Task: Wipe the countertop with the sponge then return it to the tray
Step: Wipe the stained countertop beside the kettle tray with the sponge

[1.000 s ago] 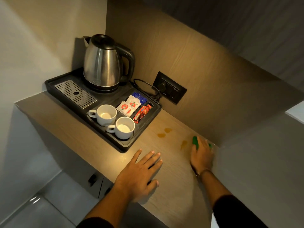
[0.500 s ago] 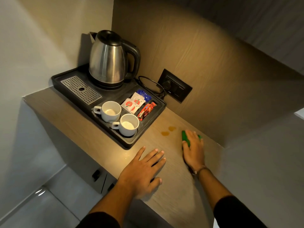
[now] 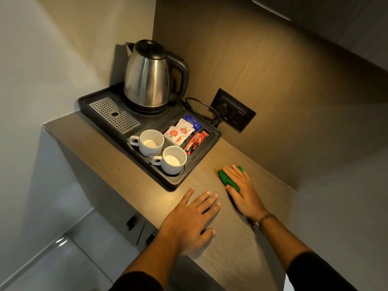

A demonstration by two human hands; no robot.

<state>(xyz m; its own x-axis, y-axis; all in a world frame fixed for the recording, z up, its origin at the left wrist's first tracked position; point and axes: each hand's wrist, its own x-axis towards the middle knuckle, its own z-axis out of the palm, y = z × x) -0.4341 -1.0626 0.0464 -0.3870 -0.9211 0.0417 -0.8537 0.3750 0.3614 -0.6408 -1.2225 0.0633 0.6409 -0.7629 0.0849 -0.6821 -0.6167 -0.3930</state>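
Note:
A green sponge (image 3: 226,177) lies flat on the wooden countertop (image 3: 241,248), to the right of the black tray (image 3: 174,184). My right hand (image 3: 243,190) presses down on the sponge with the fingers spread over it, so only its left part and a far corner show. A small orange stain (image 3: 215,170) peeks out at the sponge's far-left edge. My left hand (image 3: 193,217) rests flat on the countertop with its fingers apart, holding nothing, just in front of the tray's near corner.
On the tray stand a steel kettle (image 3: 150,76), a perforated drip grate (image 3: 114,114), two white cups (image 3: 161,151) and several sachets (image 3: 182,131). The kettle's cord runs to a wall socket (image 3: 233,110). A wood-panelled wall rises behind; the countertop's edge drops off at the left.
My right hand has slid the sponge leftward toward the tray, over the orange stains that were visible earlier. My left hand has stayed flat in place.

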